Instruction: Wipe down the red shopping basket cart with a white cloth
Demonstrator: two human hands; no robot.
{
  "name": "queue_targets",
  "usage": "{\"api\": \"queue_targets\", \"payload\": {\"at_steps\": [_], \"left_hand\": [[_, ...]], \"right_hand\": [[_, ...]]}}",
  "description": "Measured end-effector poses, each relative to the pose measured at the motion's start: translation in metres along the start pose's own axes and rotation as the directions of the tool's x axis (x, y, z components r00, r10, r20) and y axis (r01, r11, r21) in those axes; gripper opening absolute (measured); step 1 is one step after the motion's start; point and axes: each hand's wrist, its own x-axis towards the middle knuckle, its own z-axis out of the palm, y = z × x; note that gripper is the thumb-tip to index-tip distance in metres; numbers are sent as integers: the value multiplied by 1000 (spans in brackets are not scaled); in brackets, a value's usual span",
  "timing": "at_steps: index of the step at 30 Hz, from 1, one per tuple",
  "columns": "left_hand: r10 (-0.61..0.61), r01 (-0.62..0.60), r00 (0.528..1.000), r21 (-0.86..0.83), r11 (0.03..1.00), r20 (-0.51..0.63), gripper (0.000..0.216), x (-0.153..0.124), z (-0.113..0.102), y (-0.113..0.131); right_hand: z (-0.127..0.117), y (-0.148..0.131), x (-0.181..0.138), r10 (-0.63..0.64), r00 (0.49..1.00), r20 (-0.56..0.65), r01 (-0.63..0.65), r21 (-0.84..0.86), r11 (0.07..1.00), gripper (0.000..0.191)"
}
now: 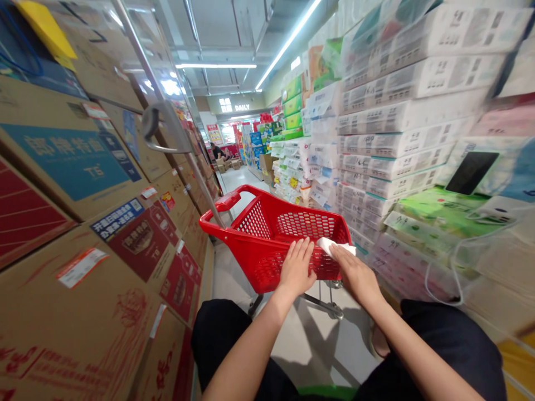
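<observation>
A red plastic shopping cart (246,250) on a metal frame stands in front of my knees, its perforated basket facing me. My left hand (296,268) rests on the near rim of the basket, fingers stretched out and nothing held. Just to its right, my right hand (353,273) presses a folded white tissue (336,246) against the rim near the corner. Part of the tissue sticks out beyond the fingers, and the rest is hidden under them.
Stacked cardboard cartons (75,334) wall the left side, with a metal pole and grey handle (165,131) before them. Tall stacks of white tissue packs (388,128) line the right. A phone (472,172) leans on green packs (443,209). Down the aisle sits a person (217,151).
</observation>
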Motion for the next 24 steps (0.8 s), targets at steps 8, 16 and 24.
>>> {"api": "queue_targets", "payload": {"at_steps": [8, 16, 24], "left_hand": [[-19, 17, 1000, 62, 998, 21, 98, 4, 5, 9], [-44, 38, 998, 121, 992, 44, 101, 13, 6, 15], [-26, 29, 1000, 217, 976, -16, 87, 4, -23, -29]], "right_hand": [[-4, 16, -10, 121, 993, -10, -121, -91, 988, 62], [10, -31, 26, -21, 999, -38, 19, -40, 999, 69], [3, 16, -6, 6, 1000, -15, -6, -16, 1000, 74]]}}
